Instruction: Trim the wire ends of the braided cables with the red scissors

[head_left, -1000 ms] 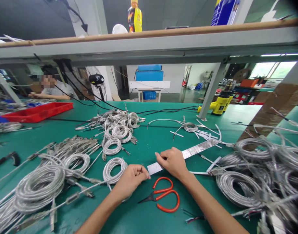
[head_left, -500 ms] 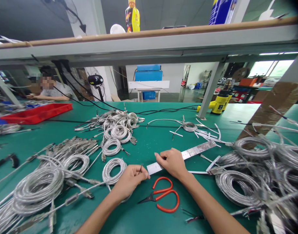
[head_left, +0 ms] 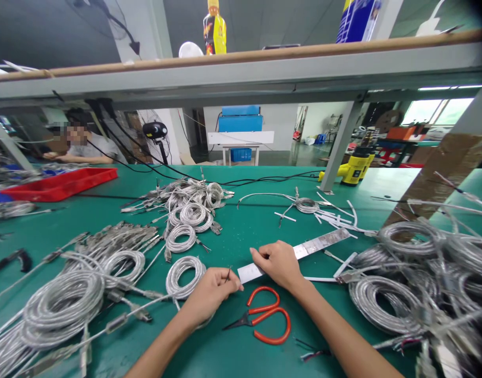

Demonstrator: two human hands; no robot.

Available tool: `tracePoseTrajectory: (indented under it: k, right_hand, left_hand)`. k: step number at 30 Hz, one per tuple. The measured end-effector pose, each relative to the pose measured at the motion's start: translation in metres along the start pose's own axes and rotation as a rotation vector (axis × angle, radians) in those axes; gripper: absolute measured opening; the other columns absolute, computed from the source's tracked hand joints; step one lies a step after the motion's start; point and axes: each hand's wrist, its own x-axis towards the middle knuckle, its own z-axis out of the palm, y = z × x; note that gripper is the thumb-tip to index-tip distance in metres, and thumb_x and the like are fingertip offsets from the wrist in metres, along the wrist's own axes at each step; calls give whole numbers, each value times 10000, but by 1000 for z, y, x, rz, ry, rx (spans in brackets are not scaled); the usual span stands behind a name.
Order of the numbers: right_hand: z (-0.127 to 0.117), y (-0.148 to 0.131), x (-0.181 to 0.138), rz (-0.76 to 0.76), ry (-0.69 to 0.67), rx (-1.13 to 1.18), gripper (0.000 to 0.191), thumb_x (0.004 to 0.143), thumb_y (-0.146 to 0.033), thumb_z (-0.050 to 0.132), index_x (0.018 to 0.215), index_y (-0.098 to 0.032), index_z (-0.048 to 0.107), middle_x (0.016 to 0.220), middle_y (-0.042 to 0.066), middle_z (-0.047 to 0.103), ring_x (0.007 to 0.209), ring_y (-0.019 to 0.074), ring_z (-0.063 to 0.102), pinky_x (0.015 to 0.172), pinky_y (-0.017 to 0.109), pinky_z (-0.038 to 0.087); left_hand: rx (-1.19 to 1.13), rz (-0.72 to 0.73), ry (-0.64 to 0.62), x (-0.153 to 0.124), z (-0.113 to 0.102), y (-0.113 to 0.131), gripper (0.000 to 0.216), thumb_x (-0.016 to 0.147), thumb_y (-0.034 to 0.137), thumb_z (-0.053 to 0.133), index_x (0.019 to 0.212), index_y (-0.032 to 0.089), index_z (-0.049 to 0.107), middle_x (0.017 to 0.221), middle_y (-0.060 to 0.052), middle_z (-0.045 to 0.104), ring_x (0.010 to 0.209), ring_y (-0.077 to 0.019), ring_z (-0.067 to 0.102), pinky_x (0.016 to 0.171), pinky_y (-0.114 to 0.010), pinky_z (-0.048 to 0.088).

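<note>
My left hand (head_left: 215, 291) is closed in a pinch on a cable end, and a thin dark wire (head_left: 228, 274) pokes up between thumb and finger. Its fingertips meet the near end of a flat metal ruler (head_left: 323, 241), which lies slanted on the green table. My right hand (head_left: 278, 264) is closed over the ruler, thumb and fingers curled together. Below both hands lie scissors (head_left: 270, 315) with orange handles, blades pointing left. Beside my left hand rests a coiled clear-silver cable (head_left: 185, 277); part of a cable shows under that wrist.
Piles of coiled cables lie at left (head_left: 63, 304) and right (head_left: 386, 302). White tube pieces (head_left: 331, 218) are scattered behind the ruler. A red tray (head_left: 63, 184), a yellow heat gun (head_left: 353, 168) and a shelf (head_left: 241, 68) stand farther back. Another person sits at far left.
</note>
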Motion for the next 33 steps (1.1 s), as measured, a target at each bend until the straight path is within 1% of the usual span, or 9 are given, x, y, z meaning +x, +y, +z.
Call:
tracePoseTrajectory:
  k: [2, 7, 12, 19, 25, 33]
  right_hand:
    - [0, 0, 0, 1, 1, -4, 463, 786, -352, 366, 369, -158, 419, 341, -26, 437, 371, 69, 318, 482, 237, 169]
    - [0, 3, 0, 14, 14, -20, 482, 805, -344, 335, 376, -163, 456, 350, -13, 465, 370, 77, 350, 488, 247, 174]
    - [-1, 5, 0, 20, 23, -30, 481, 807, -336, 340, 381, -165, 483, 361, -8, 491, 376, 79, 374, 493, 247, 182]
    - [-2, 2, 0, 16, 21, -35, 464, 800, -328, 360, 382, -164, 477, 360, -14, 493, 376, 75, 377, 500, 243, 184]
    - [-2, 2, 0, 12, 19, -32, 468, 801, -328, 356, 380, -163, 477, 361, -17, 489, 376, 73, 369, 499, 239, 183]
    - [-3, 1, 1, 9, 19, -27, 463, 797, -322, 362, 376, -166, 474, 353, -21, 478, 371, 73, 355, 498, 238, 188]
  left_hand:
    - [-8, 1, -5, 0, 0, 0, 179, 652, 285, 512, 598, 117, 549, 520, 29, 484, 407, -51, 262, 412, -206, 136]
    - [-51, 3, -18, -2, 1, 1, 248, 666, 345, 525, 653, 102, 569, 416, 85, 312, 393, -50, 211, 404, -205, 104]
    - [-31, -5, 27, -1, -1, 0, 272, 666, 379, 532, 653, 109, 564, 402, 77, 359, 376, -47, 251, 388, -185, 145]
    - [-34, 12, 113, 2, -2, -2, 264, 635, 382, 573, 598, 130, 508, 418, 79, 357, 380, -40, 257, 380, -170, 161]
    - [25, 26, 132, 2, 0, -4, 277, 630, 386, 570, 567, 125, 504, 411, 84, 313, 392, -43, 220, 383, -183, 139]
    - [41, 8, 121, 3, 2, -6, 311, 608, 421, 575, 565, 119, 519, 422, 84, 314, 403, -50, 210, 396, -193, 124]
